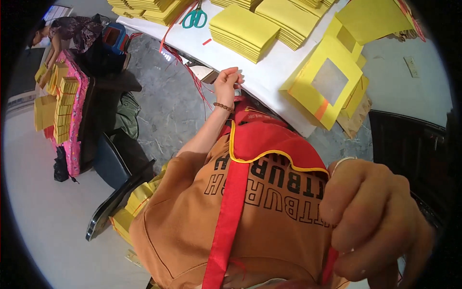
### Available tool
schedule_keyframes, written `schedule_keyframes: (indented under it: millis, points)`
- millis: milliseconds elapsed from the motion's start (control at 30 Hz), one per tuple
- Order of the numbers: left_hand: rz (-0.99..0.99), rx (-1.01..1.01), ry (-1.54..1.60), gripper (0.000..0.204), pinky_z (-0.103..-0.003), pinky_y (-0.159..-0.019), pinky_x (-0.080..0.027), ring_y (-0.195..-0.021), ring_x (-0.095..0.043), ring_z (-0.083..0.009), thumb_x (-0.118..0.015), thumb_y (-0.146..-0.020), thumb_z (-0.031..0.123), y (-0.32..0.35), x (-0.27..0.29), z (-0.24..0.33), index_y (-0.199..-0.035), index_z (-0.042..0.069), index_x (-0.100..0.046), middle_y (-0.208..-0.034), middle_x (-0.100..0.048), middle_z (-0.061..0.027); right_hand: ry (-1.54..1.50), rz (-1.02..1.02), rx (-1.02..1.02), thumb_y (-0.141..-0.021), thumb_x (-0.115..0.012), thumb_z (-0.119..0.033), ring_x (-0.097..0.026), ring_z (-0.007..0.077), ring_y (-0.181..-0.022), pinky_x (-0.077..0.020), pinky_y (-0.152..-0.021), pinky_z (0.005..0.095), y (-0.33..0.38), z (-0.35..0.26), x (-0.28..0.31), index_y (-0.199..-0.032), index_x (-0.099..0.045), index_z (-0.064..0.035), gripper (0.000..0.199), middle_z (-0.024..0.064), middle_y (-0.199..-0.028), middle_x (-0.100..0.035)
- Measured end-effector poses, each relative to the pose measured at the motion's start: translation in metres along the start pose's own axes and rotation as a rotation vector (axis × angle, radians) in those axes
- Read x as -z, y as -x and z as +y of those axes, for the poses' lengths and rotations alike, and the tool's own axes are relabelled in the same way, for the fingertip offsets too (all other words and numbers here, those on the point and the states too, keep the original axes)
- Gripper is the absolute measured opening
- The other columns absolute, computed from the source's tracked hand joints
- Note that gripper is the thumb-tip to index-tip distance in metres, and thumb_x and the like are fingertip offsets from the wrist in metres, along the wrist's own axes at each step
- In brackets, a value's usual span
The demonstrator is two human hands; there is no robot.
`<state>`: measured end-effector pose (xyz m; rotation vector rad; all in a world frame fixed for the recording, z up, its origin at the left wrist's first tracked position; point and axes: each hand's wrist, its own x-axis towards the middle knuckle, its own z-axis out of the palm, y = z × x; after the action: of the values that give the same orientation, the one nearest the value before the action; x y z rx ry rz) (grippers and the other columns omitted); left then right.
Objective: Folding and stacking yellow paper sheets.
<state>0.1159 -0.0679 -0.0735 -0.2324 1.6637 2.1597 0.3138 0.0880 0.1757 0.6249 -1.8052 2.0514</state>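
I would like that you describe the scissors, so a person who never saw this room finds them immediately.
Find the white table at the top of the picture. Near the picture's upper edge, between yellow stacks, lie the scissors. Their two teal handle loops set them apart from the yellow stacks and the red ribbon beside them.

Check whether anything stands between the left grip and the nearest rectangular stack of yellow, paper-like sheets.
Nothing visible does: between the left grip and that stack, only the white tabletop shows. The small red strip and green-handled scissors lie left of the stack, off that line.
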Motion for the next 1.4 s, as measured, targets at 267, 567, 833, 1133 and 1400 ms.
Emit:
schedule_keyframes:
  millis: [267,567,833,1133,1400]
  points:
    - [-0.068,-0.488,-0.261,0.018,-0.021,-0.065,-0.042,-0.075,-0.056,-0.0092,-0.052,-0.086,0.007,-0.02,0.013,0.015,-0.101,0.002,-0.059,-0.085,-0.062,-0.0037,-0.157,-0.128,0.171,-0.079,-0.064,-0.026,-0.036,0.0109,-0.045,-0.0266,-0.045,0.0263,-0.002,-0.031,-0.016,-0.099,-0.06,-0.0281,0.02,0.0001,-0.059,-0.051]
    - [-0.214,-1.327,-1.251,0.041,-0.039,-0.087,-0.035,-0.109,-0.045,-0.0252,-0.067,-0.071,0.015,-0.055,-0.004,0.079,-0.111,0.014,-0.058,-0.115,-0.052,-0.0074,-0.028,0.155,0.303,-0.085,-0.05,-0.01,-0.035,0.012,-0.039,-0.0283,-0.042,0.028,0.001,0.007,0.0,-0.071,-0.047,-0.0034,0.015,0.0005,-0.048,-0.042]
    - [-0.478,-1.443,-1.399,0.049,-0.039,-0.091,-0.03,-0.113,-0.045,-0.0196,-0.068,-0.071,0.024,-0.094,-0.006,0.094,-0.117,0.017,-0.053,-0.115,-0.053,-0.0019,0.125,1.151,-0.184,-0.093,-0.044,-0.01,-0.03,0.0053,-0.055,-0.0272,-0.052,0.0224,0.083,0.083,0.066,-0.108,-0.052,0.0,0.02,-0.0029,-0.061,-0.035]
    - [-0.782,-1.557,-1.448,0.047,-0.037,-0.088,-0.037,-0.109,-0.05,-0.0211,-0.067,-0.074,0.024,-0.12,-0.012,0.104,-0.118,0.013,-0.053,-0.114,-0.056,-0.0052,-0.04,1.256,-0.142,-0.093,-0.046,-0.014,-0.032,0.0061,-0.057,-0.0295,-0.055,0.0231,0.084,0.108,0.058,-0.111,-0.049,-0.0015,0.022,-0.0028,-0.063,-0.036]
    - [-0.937,-1.554,-1.473,0.033,-0.034,-0.082,-0.044,-0.097,-0.055,-0.0222,-0.061,-0.078,0.023,-0.131,-0.019,0.108,-0.107,0.01,-0.055,-0.104,-0.058,-0.0058,-0.056,1.279,-0.178,-0.093,-0.047,-0.014,-0.035,0.0068,-0.06,-0.0319,-0.056,0.0238,0.103,0.116,0.053,-0.111,-0.049,-0.0016,0.022,-0.0018,-0.065,-0.04]
